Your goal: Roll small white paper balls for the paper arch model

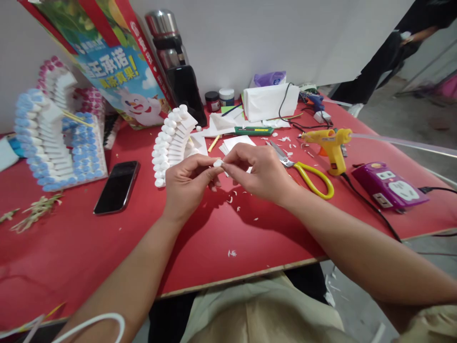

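Over the red table point(214, 267), my left hand point(187, 183) and my right hand point(262, 171) meet fingertip to fingertip. Between them is a small white rounded piece point(217, 163), pinched by both thumbs and forefingers; its exact kind is too small to make out. Just behind my left hand stands a curved white model point(171, 143) of stacked strips with round white ends. White shavings point(233, 196) lie scattered below my fingers. Scissors with yellow handles point(314, 181) rest beside my right wrist, blades partly behind the hand. White paper pieces point(239, 141) lie behind my right hand.
A yellow glue gun point(330, 143) and a purple power socket point(389, 186) with cords are at right. A phone point(117, 188) and a blue-and-white model point(53, 147) are at left. A green cutter point(253, 131), flask point(166, 38) and bag point(114, 62) stand behind. A person point(392, 52) is at far right.
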`<state>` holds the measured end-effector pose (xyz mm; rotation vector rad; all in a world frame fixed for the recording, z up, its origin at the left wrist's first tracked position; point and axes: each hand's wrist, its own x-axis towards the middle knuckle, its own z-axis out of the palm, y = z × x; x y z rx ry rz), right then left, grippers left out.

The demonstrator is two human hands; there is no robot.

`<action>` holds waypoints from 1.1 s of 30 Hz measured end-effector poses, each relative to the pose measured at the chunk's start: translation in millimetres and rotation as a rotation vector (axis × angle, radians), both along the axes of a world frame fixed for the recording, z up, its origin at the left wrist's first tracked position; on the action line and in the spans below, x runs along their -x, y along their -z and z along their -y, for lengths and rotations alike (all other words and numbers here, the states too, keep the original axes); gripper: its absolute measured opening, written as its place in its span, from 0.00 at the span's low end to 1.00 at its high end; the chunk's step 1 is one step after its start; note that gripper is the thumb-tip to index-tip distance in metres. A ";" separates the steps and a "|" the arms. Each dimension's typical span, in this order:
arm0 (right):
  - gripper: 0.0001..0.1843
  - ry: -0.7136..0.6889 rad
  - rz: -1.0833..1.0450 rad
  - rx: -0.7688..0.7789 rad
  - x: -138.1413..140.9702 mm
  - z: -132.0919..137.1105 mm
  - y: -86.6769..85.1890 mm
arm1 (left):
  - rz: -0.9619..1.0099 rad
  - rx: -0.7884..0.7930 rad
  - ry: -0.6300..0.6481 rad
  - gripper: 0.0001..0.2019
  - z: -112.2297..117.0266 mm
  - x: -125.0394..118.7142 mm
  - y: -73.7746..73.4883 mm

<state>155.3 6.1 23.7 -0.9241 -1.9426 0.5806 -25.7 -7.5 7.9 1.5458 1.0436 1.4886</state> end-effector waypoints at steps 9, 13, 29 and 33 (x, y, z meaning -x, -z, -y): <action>0.05 -0.171 -0.006 0.023 -8.9 -4.9 -4.7 | -0.019 0.112 0.164 0.07 -2.1 10.6 -4.9; 0.06 -0.158 -0.006 0.038 -7.4 -5.1 -3.9 | -0.001 0.149 0.156 0.07 -0.3 8.3 -6.2; 0.07 -0.152 -0.159 0.308 -9.6 -12.6 -0.2 | -0.112 0.140 0.125 0.11 1.6 2.9 -4.5; 0.11 -0.097 -0.173 0.360 -6.8 -11.3 0.3 | -0.173 0.071 0.086 0.09 2.0 3.4 -4.7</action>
